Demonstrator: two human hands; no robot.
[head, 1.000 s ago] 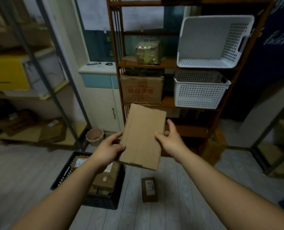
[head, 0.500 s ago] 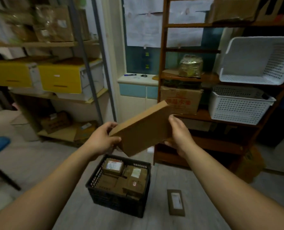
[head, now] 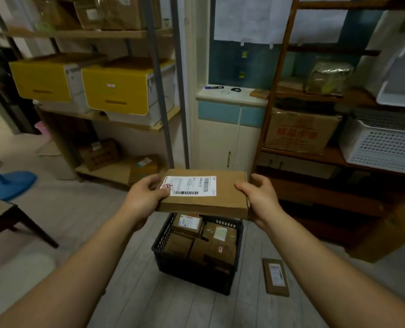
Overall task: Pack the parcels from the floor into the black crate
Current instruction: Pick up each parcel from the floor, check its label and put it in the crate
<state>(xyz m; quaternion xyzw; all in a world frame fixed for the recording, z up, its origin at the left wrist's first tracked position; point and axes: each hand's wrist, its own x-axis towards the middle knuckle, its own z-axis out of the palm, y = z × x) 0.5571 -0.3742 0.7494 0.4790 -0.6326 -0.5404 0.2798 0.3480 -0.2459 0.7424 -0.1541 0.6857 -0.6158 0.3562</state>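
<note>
Since half a second ago the flat brown cardboard parcel (head: 204,197) has turned from tilted with its plain side showing to level, with its white shipping label (head: 189,186) face up. It now sits above the black plastic slotted crate (head: 192,273), not touching it.

Left hand (head: 142,197) grips the parcel's left end. Thumb lies on top at the label's edge; the other fingers go under the box and are hidden. Right hand (head: 259,197) grips the right end, thumb on the top edge, fingers curled round the far corner, tips hidden. Label print is too small to read.

The parcel covers the crate's far rim. Inside the crate are several brown labelled parcels (head: 206,242), packed close and some overlapping; the count is unclear. To the right of the crate, apart from it, a small flat brown parcel (head: 275,276) lies on the grey plank floor (head: 130,292), label up.

Behind and left of the crate, two yellow-fronted storage bins (head: 116,91) sit on a metal rack. Behind and right of it, a white perforated basket (head: 383,145) is cut by the frame edge. Far left of the crate, a blue base (head: 10,184) and a dark table corner (head: 5,216) are also cut off. Edges of the picture are blurred.
</note>
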